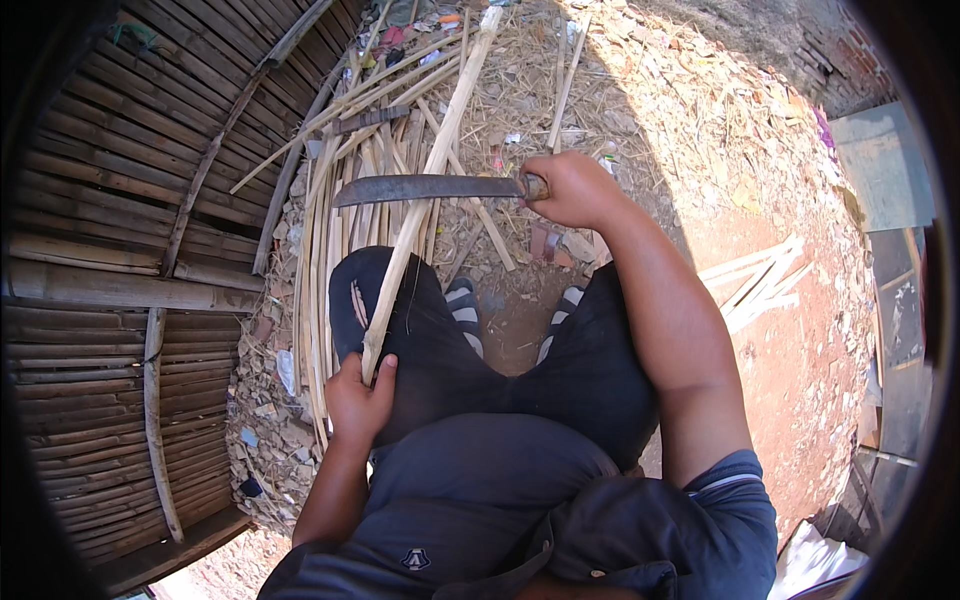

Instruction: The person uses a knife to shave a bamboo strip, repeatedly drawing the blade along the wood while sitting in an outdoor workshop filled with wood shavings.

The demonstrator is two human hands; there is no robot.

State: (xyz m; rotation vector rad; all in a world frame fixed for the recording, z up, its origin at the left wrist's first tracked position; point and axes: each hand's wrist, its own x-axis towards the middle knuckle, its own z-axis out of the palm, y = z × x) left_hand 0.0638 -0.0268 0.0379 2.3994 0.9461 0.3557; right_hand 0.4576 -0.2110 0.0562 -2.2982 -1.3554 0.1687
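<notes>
A machete (pixel 430 188) is gripped by its handle in my right hand (pixel 572 190), its dark blade pointing left. The blade lies across a long pale bamboo strip (pixel 436 150); whether it touches or only passes above, I cannot tell. My left hand (pixel 360 398) is closed round the near end of that strip, beside my left thigh. From there the strip slants away over my dark trousers, up and to the right, to the far end near the top. Part of the strip is hidden beneath the blade.
Many split bamboo strips (pixel 318 290) lie in a pile along the left, with more crossing behind. A slatted bamboo wall (pixel 110 230) rises at far left. Shorter pale strips (pixel 755 280) lie on the ground at right. Shavings and rubble (pixel 650 110) cover the far ground.
</notes>
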